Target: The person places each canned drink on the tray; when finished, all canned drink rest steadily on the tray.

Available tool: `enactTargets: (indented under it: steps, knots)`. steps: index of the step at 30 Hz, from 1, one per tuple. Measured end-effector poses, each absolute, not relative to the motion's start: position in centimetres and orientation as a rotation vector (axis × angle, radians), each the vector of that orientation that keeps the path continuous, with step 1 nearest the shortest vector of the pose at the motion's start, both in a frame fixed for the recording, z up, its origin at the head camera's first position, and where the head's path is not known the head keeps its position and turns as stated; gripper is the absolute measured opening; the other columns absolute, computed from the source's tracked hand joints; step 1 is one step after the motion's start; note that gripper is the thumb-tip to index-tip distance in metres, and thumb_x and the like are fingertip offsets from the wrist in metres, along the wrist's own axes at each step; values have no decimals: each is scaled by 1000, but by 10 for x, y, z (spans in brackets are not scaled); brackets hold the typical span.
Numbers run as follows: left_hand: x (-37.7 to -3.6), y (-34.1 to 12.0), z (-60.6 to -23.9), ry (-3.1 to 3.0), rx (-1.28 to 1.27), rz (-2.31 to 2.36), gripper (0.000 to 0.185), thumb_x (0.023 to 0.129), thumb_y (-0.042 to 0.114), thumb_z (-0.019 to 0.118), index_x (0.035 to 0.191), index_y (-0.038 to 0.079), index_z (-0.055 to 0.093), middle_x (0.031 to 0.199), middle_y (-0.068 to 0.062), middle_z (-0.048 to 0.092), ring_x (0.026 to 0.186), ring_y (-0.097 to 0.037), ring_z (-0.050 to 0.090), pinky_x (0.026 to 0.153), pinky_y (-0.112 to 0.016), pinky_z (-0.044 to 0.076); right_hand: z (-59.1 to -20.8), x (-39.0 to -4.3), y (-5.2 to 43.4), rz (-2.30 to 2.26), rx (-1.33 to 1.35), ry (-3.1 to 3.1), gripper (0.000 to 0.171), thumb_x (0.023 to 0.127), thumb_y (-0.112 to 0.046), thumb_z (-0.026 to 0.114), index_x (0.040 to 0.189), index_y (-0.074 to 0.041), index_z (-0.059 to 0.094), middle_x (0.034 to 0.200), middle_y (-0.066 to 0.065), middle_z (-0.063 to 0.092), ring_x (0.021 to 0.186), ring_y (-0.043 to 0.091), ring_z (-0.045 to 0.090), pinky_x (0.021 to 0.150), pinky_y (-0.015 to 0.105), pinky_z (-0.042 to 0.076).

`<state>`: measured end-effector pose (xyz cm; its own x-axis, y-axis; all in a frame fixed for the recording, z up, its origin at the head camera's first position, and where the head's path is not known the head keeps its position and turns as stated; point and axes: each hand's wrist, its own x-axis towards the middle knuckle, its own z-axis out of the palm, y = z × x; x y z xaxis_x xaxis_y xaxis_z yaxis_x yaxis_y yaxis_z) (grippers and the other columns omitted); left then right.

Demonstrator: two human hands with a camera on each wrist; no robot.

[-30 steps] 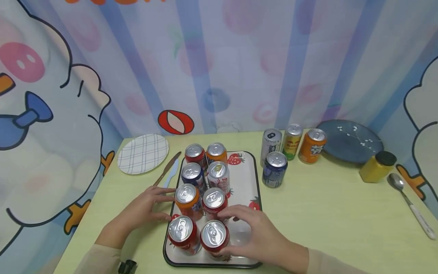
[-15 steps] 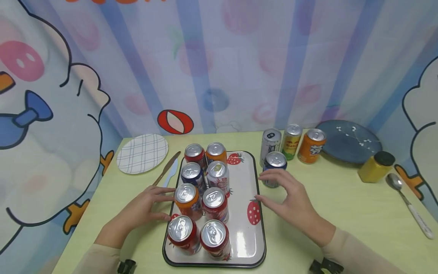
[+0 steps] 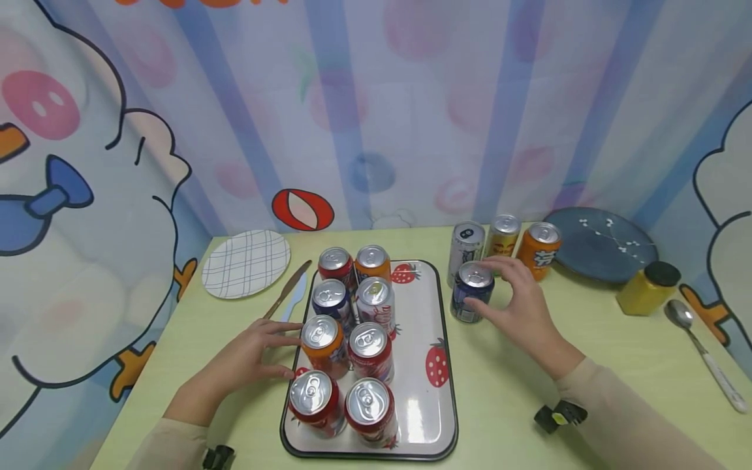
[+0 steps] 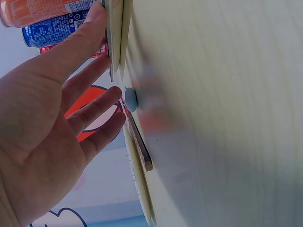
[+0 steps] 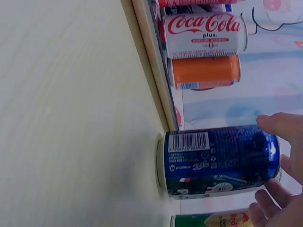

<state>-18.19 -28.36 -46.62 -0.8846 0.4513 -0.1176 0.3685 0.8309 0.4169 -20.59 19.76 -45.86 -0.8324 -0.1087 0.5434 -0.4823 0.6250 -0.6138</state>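
Note:
My right hand (image 3: 523, 310) holds a blue soda can (image 3: 466, 307) near its top, thumb on one side and fingers on the other. The can stands upright on the table, right of the tray; in the right wrist view, the blue can (image 5: 213, 158) shows its barcode side. On the strawberry-patterned tray (image 3: 414, 365) stand several cans in two columns, including an orange can (image 3: 329, 352) and a white Coca-Cola can (image 3: 378, 310). My left hand (image 3: 252, 352) rests at the tray's left edge with fingers spread, beside the orange can; the left hand (image 4: 61, 109) holds nothing.
Behind the blue can stand a silver can (image 3: 464, 251), a Red Bull can (image 3: 502, 241) and another orange can (image 3: 539, 251). Farther right are a dark plate (image 3: 593, 251), a yellow jar (image 3: 640, 294) and a spoon (image 3: 705, 349). A checked plate (image 3: 247, 264) and two knives (image 3: 290, 287) lie left.
My right hand has left the front red can on the tray, moved right and away from me, and taken hold of the blue can. The left hand has stayed put.

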Motion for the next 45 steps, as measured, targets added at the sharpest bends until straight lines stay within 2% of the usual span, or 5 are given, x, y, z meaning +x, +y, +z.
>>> enactTargets:
  steps: [4,15,24,34,45]
  knots:
    - [-181,-283,-465,2798,618,578,53,75,41,91,125,32,75,151,-1,59,144,-37,47,119,-69,33,-459,-210,201,1121,420,-2450,66,77,-14,93,134,-5,61,130,15,63,116,31,60,91,43,50]
    - [-181,-283,-463,2801,635,595,53,76,44,89,125,31,76,149,-3,60,143,-38,47,118,-69,34,-458,-212,198,1235,295,-2515,67,76,-16,93,134,-4,61,128,17,68,113,36,66,98,55,53]
    - [-181,-283,-463,2808,655,587,51,76,41,90,124,30,76,149,-4,60,143,-38,48,121,-70,29,-457,-202,194,1306,238,-2500,65,73,-17,95,129,-5,65,122,12,72,107,26,66,89,37,54]
    - [-180,-283,-461,2809,635,567,50,77,40,90,124,31,76,149,-3,60,143,-38,47,119,-69,33,-445,-170,183,1311,356,-2409,66,67,-15,99,126,-11,69,117,3,74,99,3,61,82,20,51]
    - [-180,-282,-462,2799,618,577,52,76,40,90,125,31,76,150,-3,59,144,-38,47,119,-69,33,-430,-131,162,1400,588,-2431,68,64,-24,101,123,-24,69,119,-10,72,105,4,63,86,24,52]
